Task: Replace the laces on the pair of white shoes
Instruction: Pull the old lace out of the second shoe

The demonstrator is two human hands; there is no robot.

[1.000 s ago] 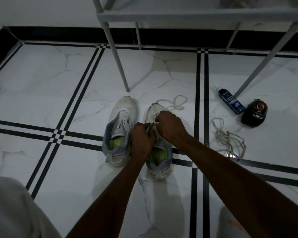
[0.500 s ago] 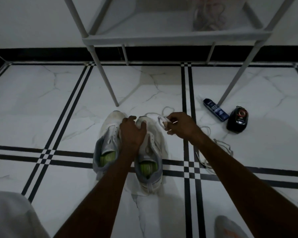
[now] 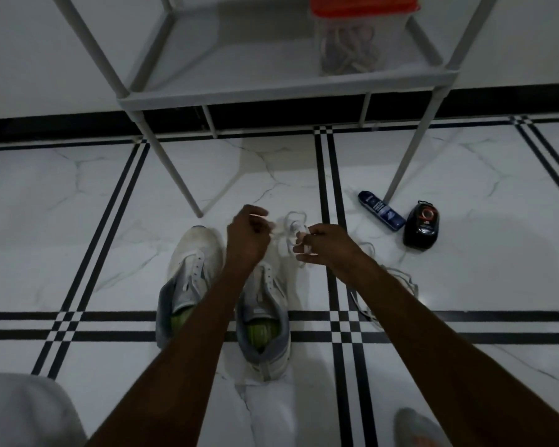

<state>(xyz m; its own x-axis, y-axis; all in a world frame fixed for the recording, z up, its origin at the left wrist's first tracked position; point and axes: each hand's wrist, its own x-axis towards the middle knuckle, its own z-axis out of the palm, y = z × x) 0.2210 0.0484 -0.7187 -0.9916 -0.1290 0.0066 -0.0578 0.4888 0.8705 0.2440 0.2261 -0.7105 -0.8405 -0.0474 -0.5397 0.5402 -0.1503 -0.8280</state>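
Note:
Two white shoes with grey heels and green insoles stand side by side on the marble floor: the left shoe (image 3: 191,279) and the right shoe (image 3: 267,317). Both hands hover over the right shoe's toe. My left hand (image 3: 246,238) has its fingers curled and appears to pinch one end of a white lace (image 3: 292,221). A little to the right, my right hand (image 3: 323,245) pinches the same lace, which loops on the floor past the toe. Another loose white lace (image 3: 400,279) lies on the floor under my right forearm.
A grey shelf rack (image 3: 271,88) stands ahead, its legs reaching the floor near the shoes. On its shelf sits a clear container with an orange lid (image 3: 349,43). A blue tube (image 3: 381,211) and a black polish bottle (image 3: 421,225) lie to the right.
My left hand has left the right shoe's tongue and risen to the lace beyond the toe. My right hand stays on the lace. The camera has tilted up, showing more of the rack.

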